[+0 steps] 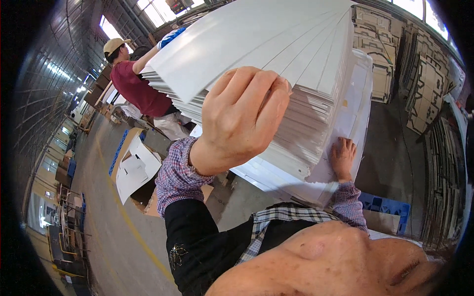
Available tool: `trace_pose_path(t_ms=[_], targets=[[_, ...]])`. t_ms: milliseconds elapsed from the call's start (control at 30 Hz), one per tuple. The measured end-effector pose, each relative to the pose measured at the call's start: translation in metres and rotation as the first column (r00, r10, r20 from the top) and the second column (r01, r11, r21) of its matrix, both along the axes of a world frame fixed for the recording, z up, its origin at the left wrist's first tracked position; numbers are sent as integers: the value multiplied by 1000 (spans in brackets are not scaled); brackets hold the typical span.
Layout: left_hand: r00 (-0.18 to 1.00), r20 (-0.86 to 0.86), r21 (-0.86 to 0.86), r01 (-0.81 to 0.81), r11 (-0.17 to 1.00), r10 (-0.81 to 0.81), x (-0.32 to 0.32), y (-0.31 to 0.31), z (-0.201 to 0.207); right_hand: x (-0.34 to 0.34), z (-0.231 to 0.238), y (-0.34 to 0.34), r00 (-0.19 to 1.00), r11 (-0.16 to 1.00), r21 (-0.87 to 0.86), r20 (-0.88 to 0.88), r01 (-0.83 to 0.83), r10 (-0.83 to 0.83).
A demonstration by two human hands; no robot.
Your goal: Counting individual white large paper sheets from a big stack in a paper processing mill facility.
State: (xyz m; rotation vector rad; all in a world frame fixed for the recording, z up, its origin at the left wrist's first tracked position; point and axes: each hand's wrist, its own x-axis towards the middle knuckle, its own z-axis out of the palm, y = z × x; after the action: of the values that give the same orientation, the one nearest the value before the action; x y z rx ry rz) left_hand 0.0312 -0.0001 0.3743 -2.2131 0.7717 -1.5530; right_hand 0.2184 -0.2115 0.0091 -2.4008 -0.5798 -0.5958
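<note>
My left hand [242, 116] is raised close to the camera and grips the near edge of a thick, fanned stack of white cardboard sheets [276, 44], lifting it up. My right hand [342, 157] lies flat, fingers spread, on the large white pile [358, 103] underneath, near its edge. Both wrists show plaid cuffs; the left arm wears a black sleeve cover. A co-worker in a red shirt and cap [138, 89] stands at the far left of the stack, with a blue-and-white gloved hand [170, 37] at its corner.
A blue pallet [385, 204] shows under the pile at the right. Brown die-cut cardboard stacks [382, 54] line the back and right wall. An open box with white sheets [136, 170] sits on the concrete floor at the left, beside a yellow floor line.
</note>
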Motion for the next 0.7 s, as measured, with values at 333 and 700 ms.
trace_pose_path(t_ms=[333, 700], targets=[[980, -198, -43, -35, 998, 26, -1, 4, 16, 3, -6, 0, 1000, 1000, 25, 24, -8, 8], [882, -441, -73, 147, 986, -164, 15, -7, 38, 0, -1, 1, 999, 1000, 30, -37, 5, -4]])
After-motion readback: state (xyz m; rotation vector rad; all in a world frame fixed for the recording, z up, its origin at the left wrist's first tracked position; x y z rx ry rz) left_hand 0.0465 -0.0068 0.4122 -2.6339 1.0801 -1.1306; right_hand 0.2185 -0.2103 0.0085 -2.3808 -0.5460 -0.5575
